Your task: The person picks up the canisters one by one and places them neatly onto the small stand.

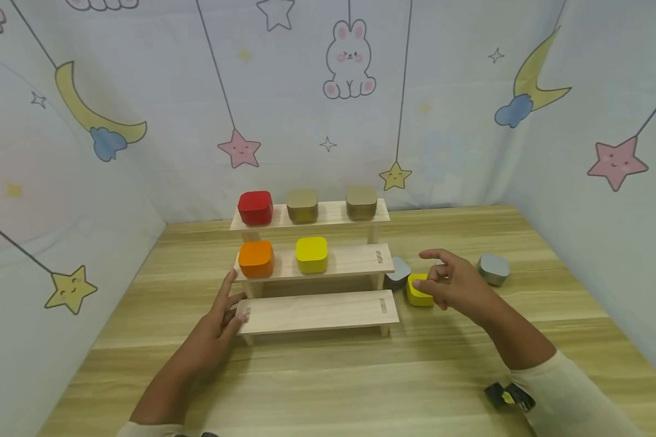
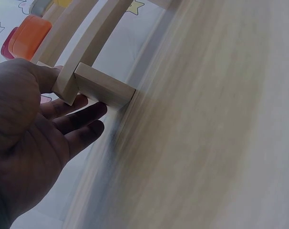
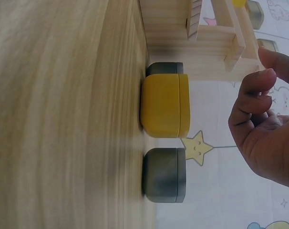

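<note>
Apparently midway through filling a stepped rack (image 1: 317,312), an empty right hand (image 1: 460,287), fingers loosely bent, hovers above a yellow box (image 1: 420,299) on the table (image 1: 333,388) to the rack's right, likely needing a thumb-and-finger grip next, while the left hand (image 1: 210,340), fingers loosely spread, touches the rack's left end.

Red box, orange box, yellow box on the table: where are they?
Red box (image 1: 255,205), head view, on its top.
Orange box (image 1: 256,256), head view, on its top.
Yellow box (image 3: 162,106), right wrist view, on its side.

Orange box (image 1: 256,260), yellow boxes (image 1: 311,255), star-patterned backdrop (image 1: 295,109)
</note>
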`<action>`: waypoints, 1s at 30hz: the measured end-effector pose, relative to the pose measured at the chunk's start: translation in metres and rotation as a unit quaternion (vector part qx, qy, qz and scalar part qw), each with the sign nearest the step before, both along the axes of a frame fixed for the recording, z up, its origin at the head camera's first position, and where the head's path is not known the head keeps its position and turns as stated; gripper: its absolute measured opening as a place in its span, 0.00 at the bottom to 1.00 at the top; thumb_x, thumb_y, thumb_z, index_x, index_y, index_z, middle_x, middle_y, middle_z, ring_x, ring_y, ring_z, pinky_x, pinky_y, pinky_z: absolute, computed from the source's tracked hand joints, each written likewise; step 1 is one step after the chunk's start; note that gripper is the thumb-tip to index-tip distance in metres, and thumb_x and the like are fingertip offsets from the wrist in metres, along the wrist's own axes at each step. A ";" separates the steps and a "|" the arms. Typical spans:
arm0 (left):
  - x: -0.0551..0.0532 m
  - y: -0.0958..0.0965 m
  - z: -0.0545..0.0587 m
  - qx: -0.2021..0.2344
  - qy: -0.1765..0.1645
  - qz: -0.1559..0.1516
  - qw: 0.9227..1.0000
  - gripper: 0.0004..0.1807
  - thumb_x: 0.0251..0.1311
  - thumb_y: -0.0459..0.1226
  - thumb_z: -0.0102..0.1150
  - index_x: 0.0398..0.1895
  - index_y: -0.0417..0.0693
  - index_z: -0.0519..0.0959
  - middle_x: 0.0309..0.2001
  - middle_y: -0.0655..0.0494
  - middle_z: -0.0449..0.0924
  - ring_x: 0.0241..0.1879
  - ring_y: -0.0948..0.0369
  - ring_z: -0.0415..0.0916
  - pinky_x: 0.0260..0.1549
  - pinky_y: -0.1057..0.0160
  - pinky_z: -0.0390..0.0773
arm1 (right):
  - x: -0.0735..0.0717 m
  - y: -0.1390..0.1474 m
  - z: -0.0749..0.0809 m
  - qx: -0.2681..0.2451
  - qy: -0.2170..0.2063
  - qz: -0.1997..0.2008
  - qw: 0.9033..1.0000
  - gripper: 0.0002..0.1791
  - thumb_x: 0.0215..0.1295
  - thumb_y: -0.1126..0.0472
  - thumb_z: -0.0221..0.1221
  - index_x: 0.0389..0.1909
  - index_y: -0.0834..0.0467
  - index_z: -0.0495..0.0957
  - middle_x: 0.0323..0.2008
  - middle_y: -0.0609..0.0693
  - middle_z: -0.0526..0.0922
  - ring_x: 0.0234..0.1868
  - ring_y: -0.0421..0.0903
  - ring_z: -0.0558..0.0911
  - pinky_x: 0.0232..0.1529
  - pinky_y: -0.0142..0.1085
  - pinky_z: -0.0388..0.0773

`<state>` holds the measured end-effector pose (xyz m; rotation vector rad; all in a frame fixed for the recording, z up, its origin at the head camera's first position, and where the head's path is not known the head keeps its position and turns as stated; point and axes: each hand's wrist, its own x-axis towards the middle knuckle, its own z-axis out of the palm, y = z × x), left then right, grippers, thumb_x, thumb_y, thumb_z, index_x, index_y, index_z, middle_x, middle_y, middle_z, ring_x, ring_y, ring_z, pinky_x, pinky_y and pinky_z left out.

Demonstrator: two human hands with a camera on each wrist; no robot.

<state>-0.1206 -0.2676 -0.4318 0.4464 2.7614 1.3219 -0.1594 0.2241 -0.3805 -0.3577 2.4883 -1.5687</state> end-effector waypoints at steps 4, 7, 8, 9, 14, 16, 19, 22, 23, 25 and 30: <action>-0.001 -0.001 -0.002 0.005 0.002 -0.004 1.000 0.52 0.85 0.34 0.52 0.90 0.74 0.27 0.82 0.30 0.63 0.72 0.33 0.78 0.67 0.41 0.81 | 0.000 0.004 -0.003 0.009 0.002 -0.004 1.000 0.41 0.75 0.60 0.69 0.82 0.63 0.60 0.30 0.54 0.79 0.20 0.44 0.73 0.37 0.39 0.83; -0.001 -0.001 -0.003 0.007 0.005 -0.007 1.000 0.52 0.85 0.34 0.52 0.91 0.73 0.27 0.82 0.30 0.63 0.72 0.33 0.78 0.67 0.41 0.82 | 0.000 0.007 -0.007 0.016 -0.001 -0.005 1.000 0.42 0.75 0.60 0.69 0.83 0.64 0.59 0.29 0.52 0.78 0.20 0.44 0.73 0.38 0.38 0.83; -0.001 -0.001 -0.003 0.008 0.005 -0.007 1.000 0.52 0.85 0.34 0.52 0.91 0.73 0.27 0.82 0.30 0.63 0.72 0.33 0.78 0.67 0.41 0.82 | -0.001 0.007 -0.008 0.017 -0.004 -0.007 1.000 0.43 0.75 0.60 0.69 0.83 0.64 0.59 0.29 0.51 0.78 0.19 0.43 0.73 0.37 0.38 0.83; -0.001 -0.001 -0.003 0.008 0.005 -0.007 1.000 0.52 0.85 0.34 0.52 0.91 0.73 0.27 0.82 0.30 0.63 0.72 0.33 0.78 0.67 0.41 0.82 | -0.001 0.008 -0.009 0.018 -0.008 -0.007 1.000 0.44 0.74 0.60 0.70 0.83 0.64 0.58 0.29 0.51 0.78 0.19 0.43 0.73 0.35 0.38 0.82; -0.001 -0.002 -0.004 0.006 0.005 -0.005 1.000 0.52 0.85 0.34 0.52 0.90 0.74 0.27 0.82 0.30 0.64 0.72 0.33 0.78 0.67 0.40 0.81 | -0.003 0.012 -0.014 0.017 -0.035 -0.001 0.999 0.48 0.72 0.63 0.71 0.85 0.64 0.55 0.27 0.50 0.75 0.19 0.41 0.66 0.23 0.36 0.71; -0.001 -0.002 -0.004 0.006 0.005 -0.006 1.000 0.52 0.85 0.33 0.52 0.90 0.73 0.27 0.82 0.29 0.64 0.72 0.33 0.78 0.67 0.40 0.81 | -0.004 0.014 -0.016 0.014 -0.046 0.003 0.999 0.49 0.71 0.64 0.71 0.85 0.65 0.55 0.26 0.49 0.73 0.19 0.39 0.63 0.22 0.33 0.67; -0.001 -0.002 -0.005 0.005 0.005 -0.006 1.000 0.52 0.85 0.34 0.52 0.90 0.74 0.27 0.82 0.29 0.64 0.72 0.33 0.78 0.67 0.40 0.81 | -0.005 0.018 -0.018 0.010 -0.058 0.008 0.998 0.50 0.71 0.65 0.71 0.86 0.66 0.53 0.25 0.48 0.70 0.18 0.38 0.59 0.21 0.31 0.62; -0.001 -0.002 -0.004 0.002 0.003 -0.006 1.000 0.52 0.85 0.34 0.52 0.90 0.74 0.27 0.82 0.30 0.64 0.72 0.33 0.77 0.67 0.40 0.81 | -0.006 0.021 -0.018 0.010 -0.070 0.015 0.997 0.51 0.71 0.65 0.71 0.86 0.66 0.51 0.23 0.46 0.68 0.17 0.37 0.57 0.21 0.30 0.61; -0.001 -0.002 -0.004 0.001 0.004 -0.005 1.000 0.52 0.85 0.34 0.52 0.90 0.74 0.27 0.82 0.30 0.64 0.72 0.33 0.77 0.67 0.40 0.81 | -0.007 0.023 -0.019 0.011 -0.074 0.019 0.997 0.51 0.72 0.65 0.71 0.87 0.65 0.50 0.23 0.46 0.67 0.17 0.37 0.57 0.21 0.30 0.60; -0.002 -0.002 -0.004 -0.002 0.006 -0.005 1.000 0.52 0.85 0.34 0.51 0.90 0.74 0.27 0.82 0.29 0.64 0.72 0.33 0.77 0.67 0.39 0.81 | -0.008 0.025 -0.020 0.014 -0.080 0.026 0.996 0.52 0.72 0.64 0.71 0.87 0.65 0.49 0.22 0.45 0.67 0.17 0.37 0.56 0.20 0.30 0.60; -0.002 -0.001 -0.004 -0.011 0.012 -0.003 1.000 0.52 0.85 0.33 0.51 0.91 0.72 0.27 0.81 0.29 0.65 0.71 0.33 0.78 0.68 0.37 0.79 | -0.011 0.031 -0.024 0.016 -0.092 0.042 0.995 0.53 0.73 0.63 0.70 0.88 0.63 0.47 0.22 0.45 0.68 0.17 0.38 0.56 0.20 0.29 0.59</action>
